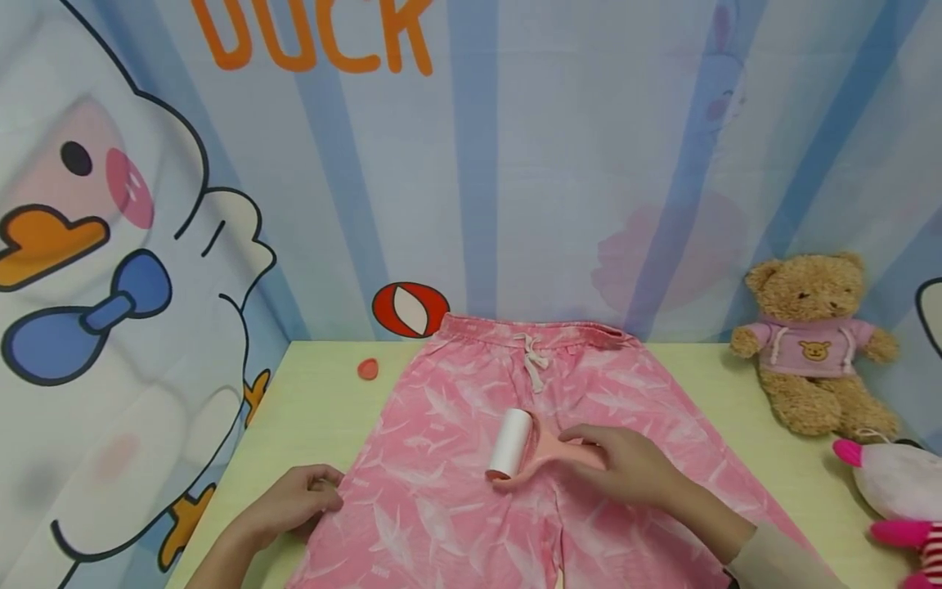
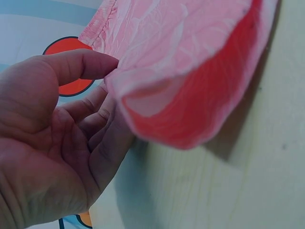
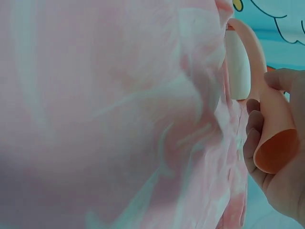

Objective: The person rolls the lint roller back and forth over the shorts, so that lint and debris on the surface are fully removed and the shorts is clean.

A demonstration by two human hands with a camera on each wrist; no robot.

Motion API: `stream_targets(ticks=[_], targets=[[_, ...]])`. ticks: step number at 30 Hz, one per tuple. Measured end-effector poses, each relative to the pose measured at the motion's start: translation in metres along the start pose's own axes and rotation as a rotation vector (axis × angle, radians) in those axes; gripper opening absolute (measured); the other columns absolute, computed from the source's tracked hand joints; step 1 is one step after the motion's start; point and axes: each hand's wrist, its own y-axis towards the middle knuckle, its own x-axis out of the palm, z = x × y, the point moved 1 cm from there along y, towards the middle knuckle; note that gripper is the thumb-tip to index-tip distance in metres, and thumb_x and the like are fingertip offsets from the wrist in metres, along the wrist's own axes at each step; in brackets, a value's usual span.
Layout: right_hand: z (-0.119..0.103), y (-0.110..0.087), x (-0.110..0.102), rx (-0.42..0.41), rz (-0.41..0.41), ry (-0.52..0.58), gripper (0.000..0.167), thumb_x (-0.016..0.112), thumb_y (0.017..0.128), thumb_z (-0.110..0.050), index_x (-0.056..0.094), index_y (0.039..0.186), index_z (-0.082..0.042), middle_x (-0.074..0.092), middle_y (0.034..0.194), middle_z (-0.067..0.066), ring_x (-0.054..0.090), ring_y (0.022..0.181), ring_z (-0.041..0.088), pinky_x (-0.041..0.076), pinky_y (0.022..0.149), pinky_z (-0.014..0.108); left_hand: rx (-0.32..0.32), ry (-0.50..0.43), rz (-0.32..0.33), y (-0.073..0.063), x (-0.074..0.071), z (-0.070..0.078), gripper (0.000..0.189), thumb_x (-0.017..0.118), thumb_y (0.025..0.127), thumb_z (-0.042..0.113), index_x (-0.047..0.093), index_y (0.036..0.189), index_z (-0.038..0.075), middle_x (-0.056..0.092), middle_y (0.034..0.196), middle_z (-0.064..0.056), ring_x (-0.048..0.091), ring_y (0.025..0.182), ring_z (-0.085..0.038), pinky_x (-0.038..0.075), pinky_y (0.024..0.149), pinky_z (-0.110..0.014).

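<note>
Pink trousers (image 1: 441, 425) with a white leaf-like print and a drawstring lie spread on the table, waistband at the far side. My right hand (image 1: 625, 466) grips the peach handle of a lint roller (image 1: 511, 446); its white roll is over the upper middle of the trousers. In the right wrist view the fingers wrap round the hollow handle (image 3: 274, 124). At the left edge of the trousers, my left hand (image 1: 294, 499) pinches the cloth between thumb and fingers. The left wrist view shows the pinched edge (image 2: 157, 100) lifted off the table, its redder inside visible.
A small red piece (image 1: 368, 369) lies on the pale table (image 1: 324, 409) left of the waistband. At the right sit a teddy bear (image 1: 813, 343) in a pink hoodie and a white-and-pink plush toy (image 1: 898, 483). A printed curtain (image 1: 471, 164) hangs behind.
</note>
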Motion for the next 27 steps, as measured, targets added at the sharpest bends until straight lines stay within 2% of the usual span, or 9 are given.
stream_targets(ticks=[7, 13, 20, 27], targets=[[0.014, -0.024, -0.013, 0.008, 0.016, 0.027, 0.03, 0.073, 0.094, -0.051, 0.071, 0.119, -0.035, 0.062, 0.085, -0.021, 0.05, 0.066, 0.001, 0.044, 0.064, 0.028, -0.013, 0.004, 0.006, 0.0, 0.0, -0.001, 0.034, 0.068, 0.09, 0.009, 0.063, 0.121, -0.005, 0.067, 0.087, -0.006, 0.062, 0.069, -0.017, 0.053, 0.059, -0.031], [0.023, -0.037, -0.02, 0.011, 0.022, 0.01, 0.028, 0.075, 0.094, -0.046, 0.071, 0.119, -0.033, 0.062, 0.083, -0.02, 0.05, 0.065, 0.001, 0.045, 0.064, 0.027, -0.018, 0.012, 0.01, -0.002, 0.001, 0.001, 0.035, 0.068, 0.09, 0.009, 0.062, 0.121, -0.006, 0.067, 0.087, -0.005, 0.062, 0.069, -0.016, 0.053, 0.059, -0.031], [0.025, -0.039, -0.025, 0.014, 0.004, 0.014, 0.03, 0.075, 0.094, -0.045, 0.071, 0.121, -0.033, 0.059, 0.078, -0.019, 0.048, 0.063, 0.001, 0.044, 0.062, 0.027, -0.025, 0.011, 0.015, -0.002, 0.001, 0.002, 0.033, 0.068, 0.09, 0.008, 0.063, 0.12, -0.005, 0.067, 0.086, -0.005, 0.061, 0.069, -0.017, 0.052, 0.059, -0.031], [0.022, -0.028, -0.019, -0.02, -0.002, 0.0, 0.031, 0.075, 0.094, -0.045, 0.071, 0.123, -0.034, 0.059, 0.078, -0.021, 0.047, 0.063, 0.001, 0.043, 0.062, 0.027, -0.019, 0.011, 0.013, -0.002, 0.002, 0.005, 0.033, 0.068, 0.09, 0.009, 0.063, 0.12, -0.005, 0.066, 0.085, -0.005, 0.061, 0.067, -0.016, 0.052, 0.059, -0.03]])
